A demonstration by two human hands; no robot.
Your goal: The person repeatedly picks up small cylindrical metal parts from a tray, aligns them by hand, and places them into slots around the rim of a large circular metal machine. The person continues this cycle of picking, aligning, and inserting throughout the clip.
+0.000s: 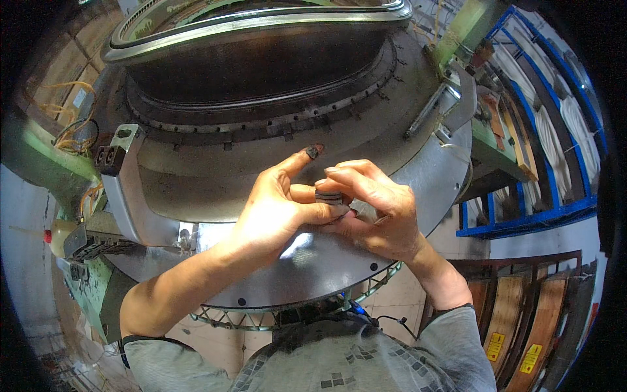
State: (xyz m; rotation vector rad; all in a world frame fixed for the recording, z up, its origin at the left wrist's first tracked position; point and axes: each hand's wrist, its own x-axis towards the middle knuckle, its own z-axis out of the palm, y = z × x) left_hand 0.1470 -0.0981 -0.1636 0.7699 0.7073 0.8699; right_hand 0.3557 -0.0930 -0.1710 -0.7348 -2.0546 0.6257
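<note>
Left hand (271, 208) and right hand (384, 204) clamped on part (328, 196), partly hiding it; machine (196, 157) beneath, bracket (124, 193) left, rack (529, 219) right.

The round grey metal machine bed (222, 284) is carrying a dark drum (255, 72), a silver bracket (121, 196) is standing at its left, and a thin metal rod (426, 112) is slanting across its right.
</note>
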